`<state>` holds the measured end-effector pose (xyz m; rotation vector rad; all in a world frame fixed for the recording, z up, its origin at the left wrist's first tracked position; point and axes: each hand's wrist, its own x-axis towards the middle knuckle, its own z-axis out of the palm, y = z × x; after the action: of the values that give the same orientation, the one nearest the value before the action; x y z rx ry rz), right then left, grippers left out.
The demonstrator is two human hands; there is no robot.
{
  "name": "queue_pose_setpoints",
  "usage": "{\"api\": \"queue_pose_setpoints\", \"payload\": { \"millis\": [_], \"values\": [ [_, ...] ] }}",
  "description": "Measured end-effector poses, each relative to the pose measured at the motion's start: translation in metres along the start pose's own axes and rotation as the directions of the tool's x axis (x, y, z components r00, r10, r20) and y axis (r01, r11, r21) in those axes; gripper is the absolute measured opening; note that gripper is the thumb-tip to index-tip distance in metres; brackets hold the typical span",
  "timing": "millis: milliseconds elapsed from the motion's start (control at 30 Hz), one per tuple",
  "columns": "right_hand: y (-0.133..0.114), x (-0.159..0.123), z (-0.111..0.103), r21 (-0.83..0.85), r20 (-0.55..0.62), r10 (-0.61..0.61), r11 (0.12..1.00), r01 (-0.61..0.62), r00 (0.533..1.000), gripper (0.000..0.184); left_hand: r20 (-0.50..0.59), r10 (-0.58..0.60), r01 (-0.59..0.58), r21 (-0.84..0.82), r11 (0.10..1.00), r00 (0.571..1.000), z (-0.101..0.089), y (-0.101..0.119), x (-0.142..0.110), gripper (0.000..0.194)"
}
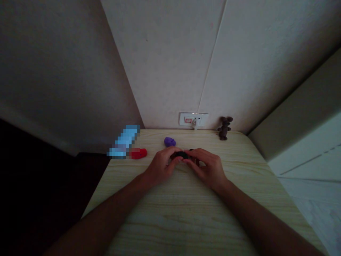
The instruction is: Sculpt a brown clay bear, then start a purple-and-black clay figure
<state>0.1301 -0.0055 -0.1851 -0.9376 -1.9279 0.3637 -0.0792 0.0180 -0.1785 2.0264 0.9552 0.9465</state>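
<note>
My left hand (163, 164) and my right hand (208, 165) meet over the middle of the table. Between their fingertips is a lump of black modelling clay (182, 155), pinched from both sides, with the fingers hiding part of it. Something dark shows behind my right fingers, too covered to name. Just beyond my left hand lies a lump of purple modelling clay (169, 142). A red lump (139, 153), which looks like the same material, rests to the left. At the back right a small brown animal figure with big round ears (225, 128) stands upright.
The light wooden table (170, 220) backs onto a pale wall. A blurred-out bluish flat object (125, 141) is at its left back edge. Low on the wall sits a socket (183, 119) with a white plug (195, 123) in it. A white cabinet (306, 124) stands to the right.
</note>
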Motion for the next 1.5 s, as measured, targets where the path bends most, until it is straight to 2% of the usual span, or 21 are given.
{"api": "queue_pose_setpoints", "payload": {
  "millis": [233,400,600,733,867,1000,1167,1333,1500],
  "values": [
    [-0.005,0.001,0.0,0.047,-0.036,-0.024,0.999,0.026,0.999,0.02,0.033,-0.008,0.013,-0.131,0.991,0.999,-0.001,0.003,-0.002,0.037],
    [-0.004,0.002,0.0,0.063,-0.056,-0.011,0.998,0.014,0.998,0.024,0.027,-0.026,0.031,-0.223,0.974,0.999,0.003,-0.004,-0.003,0.039],
    [-0.002,0.001,0.001,0.074,-0.048,0.006,0.997,-0.002,0.999,0.025,-0.028,-0.048,0.041,-0.188,0.981,0.998,0.002,-0.007,-0.002,0.031],
    [0.002,0.0,0.002,0.073,-0.019,-0.006,0.997,0.007,1.0,0.031,-0.027,-0.07,0.063,-0.203,0.977,0.997,0.0,-0.004,-0.001,0.027],
    [0.004,0.0,0.002,0.066,-0.007,-0.017,0.998,0.018,1.0,0.025,-0.017,-0.108,0.101,-0.248,0.963,0.994,0.001,-0.005,0.0,0.022],
    [0.003,0.001,0.001,0.07,-0.017,-0.014,0.997,0.015,1.0,0.023,0.003,-0.147,0.14,-0.326,0.935,0.989,0.006,-0.01,0.001,0.029],
    [0.004,0.001,0.002,0.09,-0.032,-0.018,0.996,0.021,0.999,0.019,0.061,-0.142,0.154,-0.396,0.905,0.988,0.009,-0.013,0.001,0.044],
    [0.006,0.001,0.003,0.104,-0.016,-0.024,0.994,0.025,1.0,0.018,0.053,-0.164,0.172,-0.354,0.919,0.985,0.006,-0.012,0.001,0.036],
    [0.006,0.0,0.003,0.093,0.045,-0.017,0.996,0.013,0.999,0.036,0.062,-0.159,0.171,-0.364,0.916,0.985,0.005,-0.011,0.002,0.028]
  ]
}}
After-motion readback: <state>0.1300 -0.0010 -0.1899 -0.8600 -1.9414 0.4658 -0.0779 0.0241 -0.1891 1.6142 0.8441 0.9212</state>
